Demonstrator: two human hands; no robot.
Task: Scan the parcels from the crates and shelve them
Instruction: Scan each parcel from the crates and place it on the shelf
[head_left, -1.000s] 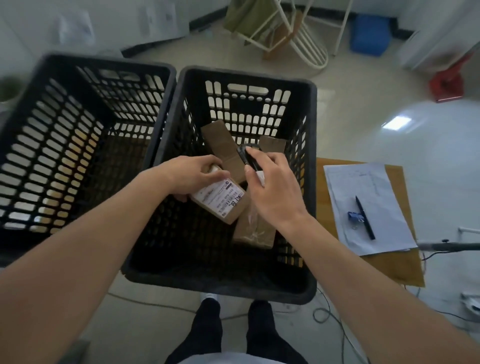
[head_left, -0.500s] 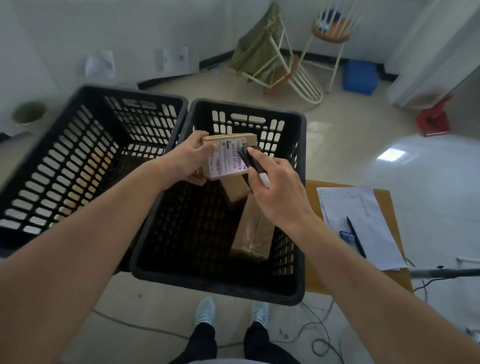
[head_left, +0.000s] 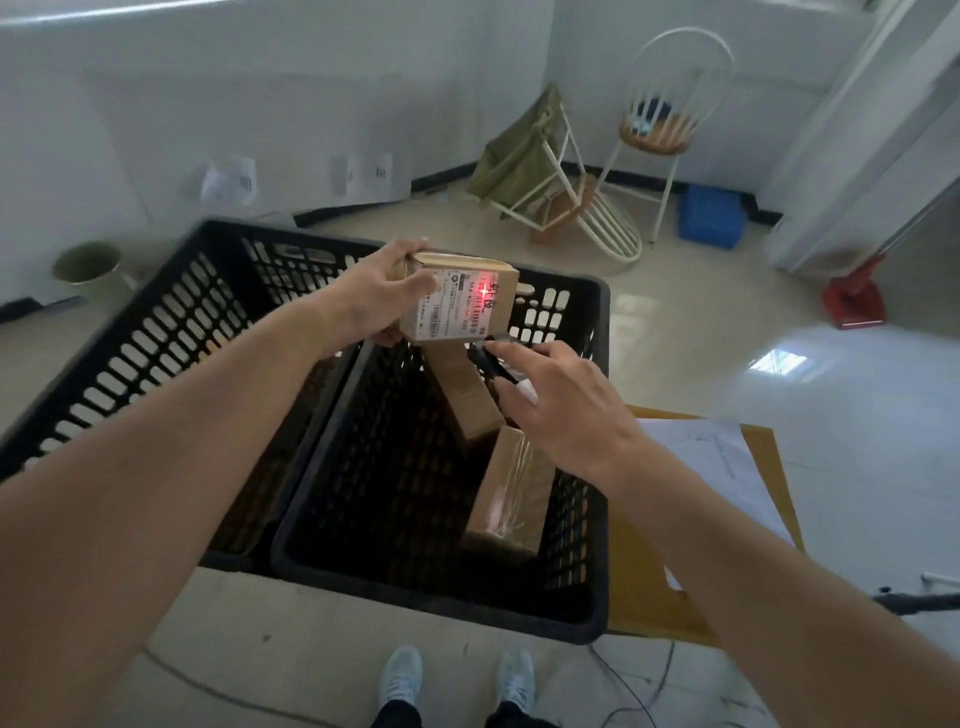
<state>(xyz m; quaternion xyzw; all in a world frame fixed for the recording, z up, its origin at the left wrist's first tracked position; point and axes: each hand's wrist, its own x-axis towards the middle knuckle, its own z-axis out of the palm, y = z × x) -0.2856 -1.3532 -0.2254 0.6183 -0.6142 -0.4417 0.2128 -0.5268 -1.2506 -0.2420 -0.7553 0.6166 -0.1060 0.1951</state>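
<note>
My left hand (head_left: 376, 296) grips a small cardboard parcel (head_left: 460, 299) by its left end, held up above the right black crate (head_left: 592, 467). The parcel's white label faces me and a red scan light glows on it. Just below the parcel, my right hand (head_left: 558, 402) holds a small black scanner (head_left: 491, 364) pointed up at the label. Two more brown parcels lie inside the right crate, one leaning (head_left: 465, 397) and one taped (head_left: 511, 493). The left black crate (head_left: 156, 332) stands beside it.
A brown board with white papers (head_left: 711, 457) lies right of the crates. White chairs (head_left: 587, 208), a blue box (head_left: 709, 215) and a red dustpan (head_left: 854, 301) stand on the floor beyond. A green bucket (head_left: 88, 262) is at the left wall. My shoes (head_left: 400, 675) are below.
My left hand lifted the labelled parcel out of the right crate and turned its label toward me. My right hand followed with the scanner, and a red light now shows on the label.
</note>
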